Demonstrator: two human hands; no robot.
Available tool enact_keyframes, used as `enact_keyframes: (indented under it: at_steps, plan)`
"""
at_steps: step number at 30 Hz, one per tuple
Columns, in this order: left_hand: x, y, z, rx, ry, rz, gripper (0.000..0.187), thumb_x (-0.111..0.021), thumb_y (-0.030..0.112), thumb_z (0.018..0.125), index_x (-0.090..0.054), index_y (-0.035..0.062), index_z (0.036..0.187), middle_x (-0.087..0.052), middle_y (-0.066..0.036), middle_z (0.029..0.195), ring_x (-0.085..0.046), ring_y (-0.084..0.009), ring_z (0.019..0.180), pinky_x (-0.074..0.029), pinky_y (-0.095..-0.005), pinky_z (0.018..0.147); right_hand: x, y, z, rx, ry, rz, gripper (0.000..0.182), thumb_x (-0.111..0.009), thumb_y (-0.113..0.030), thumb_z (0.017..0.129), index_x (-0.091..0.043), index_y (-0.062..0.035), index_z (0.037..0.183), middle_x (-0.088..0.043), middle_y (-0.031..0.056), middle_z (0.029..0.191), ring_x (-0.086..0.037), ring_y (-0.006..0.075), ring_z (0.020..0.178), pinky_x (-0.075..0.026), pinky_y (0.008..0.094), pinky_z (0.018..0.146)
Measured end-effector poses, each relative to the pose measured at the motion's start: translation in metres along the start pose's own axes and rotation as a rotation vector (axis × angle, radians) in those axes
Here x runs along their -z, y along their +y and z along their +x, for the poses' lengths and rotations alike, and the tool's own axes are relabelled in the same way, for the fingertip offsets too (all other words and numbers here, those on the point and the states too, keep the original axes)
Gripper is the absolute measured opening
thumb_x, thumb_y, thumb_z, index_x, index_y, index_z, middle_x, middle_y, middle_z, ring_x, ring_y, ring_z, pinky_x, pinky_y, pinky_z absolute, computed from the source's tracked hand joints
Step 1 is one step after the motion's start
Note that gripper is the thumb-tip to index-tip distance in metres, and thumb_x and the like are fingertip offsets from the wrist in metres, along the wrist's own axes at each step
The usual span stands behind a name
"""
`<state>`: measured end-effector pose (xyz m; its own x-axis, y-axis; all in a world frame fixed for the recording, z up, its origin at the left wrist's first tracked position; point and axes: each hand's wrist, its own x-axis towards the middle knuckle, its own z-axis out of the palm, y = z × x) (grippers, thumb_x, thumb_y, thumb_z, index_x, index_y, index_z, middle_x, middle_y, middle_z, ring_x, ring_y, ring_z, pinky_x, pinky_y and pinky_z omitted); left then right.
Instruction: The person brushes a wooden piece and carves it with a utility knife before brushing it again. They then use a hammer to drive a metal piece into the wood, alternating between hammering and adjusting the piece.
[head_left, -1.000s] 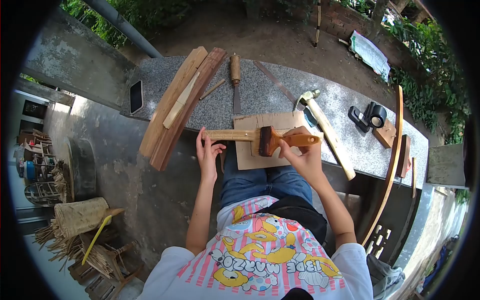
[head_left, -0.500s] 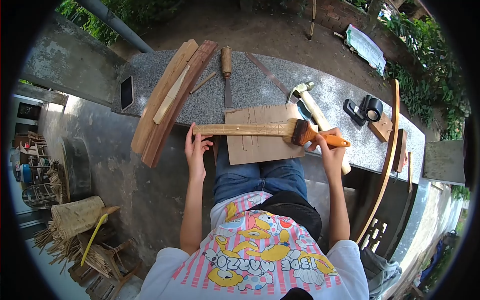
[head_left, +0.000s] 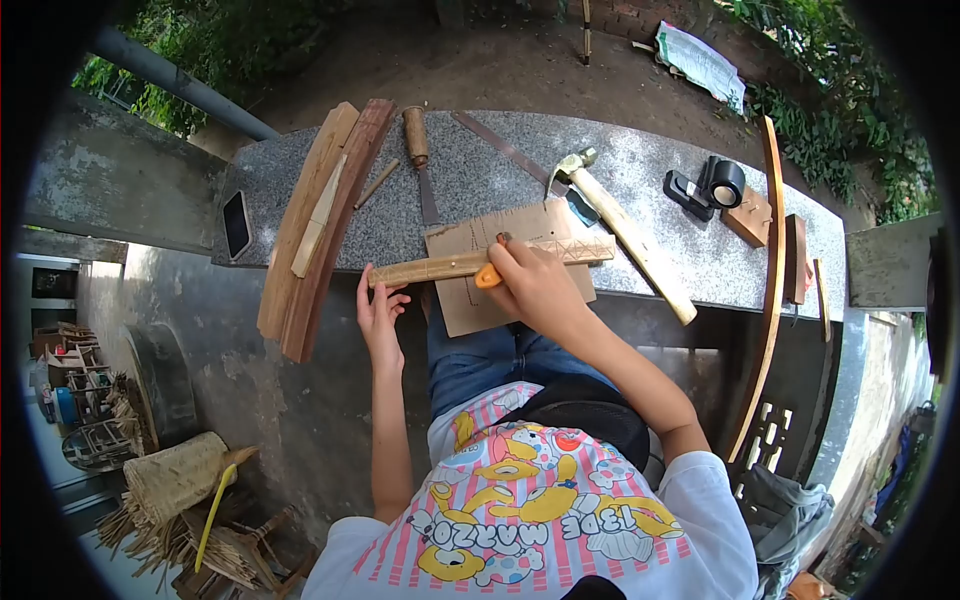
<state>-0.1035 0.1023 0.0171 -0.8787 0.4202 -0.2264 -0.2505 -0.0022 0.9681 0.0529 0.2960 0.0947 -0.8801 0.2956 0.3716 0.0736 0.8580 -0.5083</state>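
A long wooden strip (head_left: 430, 268) with a carved zigzag pattern lies across a brown board (head_left: 468, 315) over the lap. My left hand (head_left: 381, 318) is closed on the strip's left end, thumb and fingers pinching it. My right hand (head_left: 533, 287) is wrapped round the orange handle of a paintbrush (head_left: 488, 276), above the middle of the strip. The brush's bristles are mostly hidden behind that hand. A claw hammer (head_left: 632, 243) lies on the stone table (head_left: 660, 160) right of the board, and a wooden-handled chisel (head_left: 416, 140) points toward the board's upper left corner.
Several wood pieces (head_left: 330, 240) overhang the table's left side near a phone (head_left: 237, 225). A metal ruler (head_left: 505, 143) lies at the back. At right are a black cylindrical object (head_left: 722, 183), a wood block (head_left: 747, 220) and a long curved strip (head_left: 774, 260).
My right hand has swept the brush left from the strip's right end to its middle, baring the carved right part. The strip's right end is now tilted up slightly. The view has shifted.
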Motion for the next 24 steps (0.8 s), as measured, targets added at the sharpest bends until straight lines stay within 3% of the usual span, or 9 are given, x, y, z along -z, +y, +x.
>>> enact_keyframes:
  at_steps: [4, 6, 8, 11, 14, 17, 19, 21, 24]
  plan:
    - [0.003, 0.005, 0.001, 0.017, -0.009, 0.032, 0.048, -0.049, 0.028, 0.103, -0.038, 0.0104, 0.146, -0.066, -0.007, 0.103, -0.060, -0.0077, 0.079, -0.045, -0.0196, 0.069, -0.025, -0.016, 0.029, 0.092, 0.055, 0.295, 0.030, -0.068, -0.013, 0.083, -0.049, -0.0013, 0.104, -0.062, 0.0179, 0.088, -0.064, 0.0361, 0.072, -0.051, 0.0420, 0.060]
    - [0.005, 0.006, 0.002, 0.043, -0.022, 0.049, 0.046, -0.049, 0.026, 0.103, -0.038, 0.0125, 0.146, -0.065, -0.007, 0.102, -0.060, -0.0072, 0.080, -0.045, -0.0195, 0.070, -0.020, -0.009, 0.031, -0.159, 0.037, 0.632, 0.022, -0.064, -0.013, 0.087, -0.053, -0.0002, 0.100, -0.063, 0.0164, 0.078, -0.066, 0.0340, 0.069, -0.051, 0.0384, 0.060]
    - [0.007, 0.005, 0.003, 0.038, -0.033, 0.052, 0.046, -0.049, 0.027, 0.103, -0.038, 0.0125, 0.146, -0.065, -0.007, 0.102, -0.060, -0.0071, 0.080, -0.045, -0.0195, 0.070, -0.008, 0.010, 0.016, -0.285, 0.141, 0.625, 0.015, -0.062, -0.012, 0.089, -0.057, 0.0004, 0.095, -0.064, 0.0145, 0.072, -0.067, 0.0283, 0.067, -0.051, 0.0363, 0.060]
    - [0.008, 0.003, 0.004, 0.028, -0.044, 0.052, 0.046, -0.048, 0.027, 0.104, -0.038, 0.0125, 0.146, -0.065, -0.007, 0.102, -0.060, -0.0072, 0.081, -0.046, -0.0197, 0.070, 0.018, 0.056, -0.032, -0.597, 0.278, 0.760, 0.011, -0.063, -0.008, 0.091, -0.058, 0.0016, 0.090, -0.062, 0.0057, 0.071, -0.056, 0.0083, 0.056, -0.044, 0.0226, 0.049]
    - [0.008, 0.000, 0.003, 0.017, -0.047, 0.038, 0.046, -0.047, 0.028, 0.104, -0.037, 0.0123, 0.146, -0.065, -0.007, 0.102, -0.060, -0.0077, 0.082, -0.046, -0.0203, 0.071, 0.064, 0.090, -0.082, -0.635, 0.533, 0.690, 0.003, -0.058, 0.000, 0.092, -0.056, -0.0001, 0.090, -0.059, 0.0031, 0.070, -0.050, 0.0051, 0.052, -0.039, 0.0204, 0.046]
    - [0.005, -0.002, 0.003, 0.001, -0.055, 0.015, 0.046, -0.046, 0.029, 0.105, -0.036, 0.0120, 0.146, -0.065, -0.007, 0.102, -0.060, -0.0083, 0.082, -0.046, -0.0209, 0.072, 0.103, 0.104, -0.113, -0.634, 0.534, 0.391, 0.003, -0.060, -0.003, 0.093, -0.059, -0.0008, 0.091, -0.058, 0.0016, 0.072, -0.051, 0.0046, 0.055, -0.037, 0.0185, 0.046]
    - [0.002, -0.003, 0.003, -0.008, -0.062, 0.005, 0.046, -0.045, 0.029, 0.105, -0.035, 0.0119, 0.147, -0.065, -0.007, 0.102, -0.060, -0.0086, 0.082, -0.046, -0.0211, 0.072, 0.112, 0.096, -0.105, -0.432, 0.535, 0.124, 0.004, -0.063, -0.001, 0.088, -0.062, -0.0010, 0.084, -0.060, 0.0018, 0.070, -0.051, 0.0046, 0.057, -0.040, 0.0228, 0.050]
    - [0.001, -0.005, 0.005, -0.018, -0.042, 0.016, 0.047, -0.045, 0.030, 0.105, -0.035, 0.0098, 0.146, -0.066, -0.009, 0.104, -0.060, -0.0092, 0.082, -0.045, -0.0219, 0.072, 0.108, 0.068, -0.086, -0.457, 0.410, 0.104, 0.005, -0.064, -0.002, 0.086, -0.061, -0.0003, 0.082, -0.060, 0.0039, 0.070, -0.054, 0.0067, 0.060, -0.043, 0.0250, 0.055]
    - [0.001, -0.004, 0.006, -0.023, -0.059, 0.010, 0.047, -0.045, 0.030, 0.105, -0.035, 0.0097, 0.146, -0.066, -0.009, 0.104, -0.060, -0.0093, 0.083, -0.045, -0.0220, 0.072, 0.066, 0.045, -0.050, -0.260, 0.154, 0.042, 0.030, -0.069, -0.006, 0.079, -0.057, 0.0004, 0.106, -0.062, 0.0155, 0.085, -0.061, 0.0358, 0.070, -0.048, 0.0390, 0.060]
